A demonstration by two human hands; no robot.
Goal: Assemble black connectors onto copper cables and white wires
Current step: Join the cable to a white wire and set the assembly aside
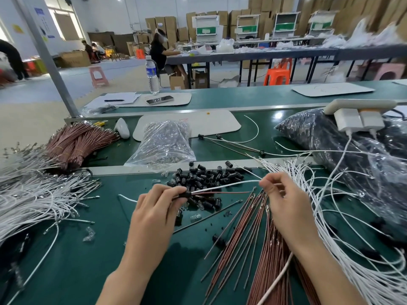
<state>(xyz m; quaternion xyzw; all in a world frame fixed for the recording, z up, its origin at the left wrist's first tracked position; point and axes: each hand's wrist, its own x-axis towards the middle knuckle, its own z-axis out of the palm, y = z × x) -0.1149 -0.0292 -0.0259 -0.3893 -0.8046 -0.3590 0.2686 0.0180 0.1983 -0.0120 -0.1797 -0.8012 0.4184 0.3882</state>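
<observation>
Black connector (184, 194) pinched by curled left hand (154, 209); right hand (284, 201), apart, pinches its white wire (231, 185).

A bare patch of green counter (72, 271) is lying open at the lower left, between the left wire heap (33, 194) and the left hand (154, 208), with only a stray wire (55, 238) and a few clear bits (89, 234) sitting in it. Ahead, a pile of black connectors (204, 175) is filling the middle up to the metal rail (132, 169). The left hand is pinching one connector (185, 194) and the right hand (284, 199) a white wire (231, 184) running from it, and that span is barring the way over the pile. Fanned copper cables (248, 249) and a right wire tangle (330, 205) are crowding the right side. Beyond the rail, a clear bag (163, 144) and a black bag (352, 150) are leaving a lane between them, crossed by thin wires (233, 146).
</observation>
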